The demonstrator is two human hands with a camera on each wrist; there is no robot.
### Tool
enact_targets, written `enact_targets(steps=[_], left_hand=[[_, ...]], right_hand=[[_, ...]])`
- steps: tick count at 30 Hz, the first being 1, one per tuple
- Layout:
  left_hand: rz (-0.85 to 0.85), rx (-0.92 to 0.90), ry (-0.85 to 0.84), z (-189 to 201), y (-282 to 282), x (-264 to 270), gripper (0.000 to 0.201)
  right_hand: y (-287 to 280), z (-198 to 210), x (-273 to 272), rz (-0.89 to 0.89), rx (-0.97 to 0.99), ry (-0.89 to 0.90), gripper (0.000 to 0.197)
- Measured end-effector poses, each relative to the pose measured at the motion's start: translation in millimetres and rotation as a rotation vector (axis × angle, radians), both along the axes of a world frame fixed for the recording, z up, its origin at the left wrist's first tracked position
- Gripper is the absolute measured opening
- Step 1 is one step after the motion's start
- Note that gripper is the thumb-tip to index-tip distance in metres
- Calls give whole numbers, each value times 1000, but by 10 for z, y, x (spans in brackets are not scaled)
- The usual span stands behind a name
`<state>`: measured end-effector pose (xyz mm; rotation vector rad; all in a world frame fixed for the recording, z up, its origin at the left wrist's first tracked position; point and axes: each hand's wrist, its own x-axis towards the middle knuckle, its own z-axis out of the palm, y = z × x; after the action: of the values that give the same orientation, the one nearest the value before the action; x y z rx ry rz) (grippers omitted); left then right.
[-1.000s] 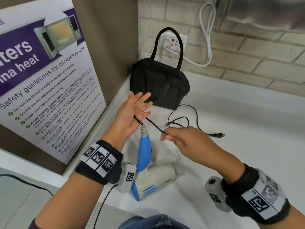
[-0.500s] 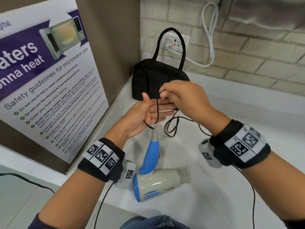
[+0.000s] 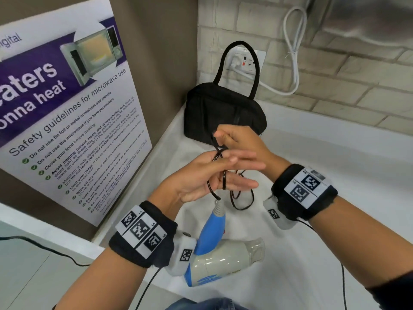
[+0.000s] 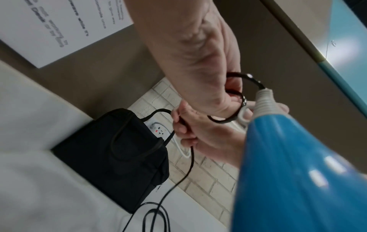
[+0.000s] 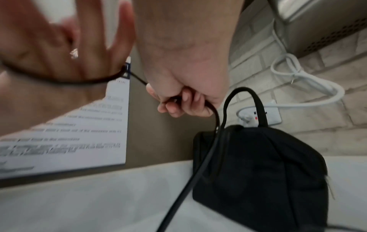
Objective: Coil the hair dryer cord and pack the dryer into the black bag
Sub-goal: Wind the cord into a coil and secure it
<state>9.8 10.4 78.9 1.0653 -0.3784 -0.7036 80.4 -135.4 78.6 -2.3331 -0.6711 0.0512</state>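
Two turns of the black cord (image 3: 224,181) now lie across the left hand (image 3: 207,177); half a second ago only one strand crossed that palm. The right hand (image 3: 240,142) has stayed above the left fingers, close in front of the black bag (image 3: 223,113). One second ago it pinched the cord low, near the counter, well clear of the bag.

Surroundings: the bag stands upright in the counter corner, handle up, in front of a wall socket (image 3: 247,60) with a white cable (image 3: 292,54) plugged in. A microwave safety poster (image 3: 67,121) leans on the left wall. The hair dryer (image 3: 223,262) lies on its side on the white counter (image 3: 335,198), blue handle pointing up toward the left hand. Slack cord loops rest on the counter beneath the hands. The right hand and its forearm partly cover the lower front of the bag in the head view.

Hands: left hand flat, fingers straight and slightly spread, cord wound round them. Right hand curled, fingers and thumb gripping the cord (image 5: 214,113), which hangs from the fist down past the bag (image 5: 258,172).
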Motion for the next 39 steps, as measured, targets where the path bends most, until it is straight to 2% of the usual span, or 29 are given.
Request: enact_targets(steps=[2, 3, 6, 8, 12, 16, 22, 28, 36, 39], left_hand=[[48, -100, 17, -24, -15, -1, 35], [79, -146, 21, -36, -13, 4, 35], [189, -244, 50, -72, 22, 36, 38], [236, -287, 82, -99, 41, 51, 40], [229, -321, 116, -110, -18, 30, 40], [266, -350, 121, -154, -27, 41, 48], [426, -280, 105, -221, 88, 120, 53], [532, -141, 65, -280, 129, 184, 51], [358, -64, 25, -173, 105, 146, 42], [275, -38, -20, -137, 122, 111, 33]], right_hand=[[-84, -112, -128, 113, 71, 156, 26], [-129, -193, -174, 144, 70, 177, 26], [-135, -362, -284, -19, -214, 194, 27], [-69, -415, -365, -20, -358, 158, 31], [28, -363, -566, 127, -512, 42, 31], [96, -247, -701, 156, -614, 27, 25], [-43, -162, -811, 171, -519, -20, 26], [-179, -64, -888, 117, -586, -95, 30], [-113, 422, -715, 27, -443, -523, 9], [-90, 512, -557, 68, -398, -499, 16]])
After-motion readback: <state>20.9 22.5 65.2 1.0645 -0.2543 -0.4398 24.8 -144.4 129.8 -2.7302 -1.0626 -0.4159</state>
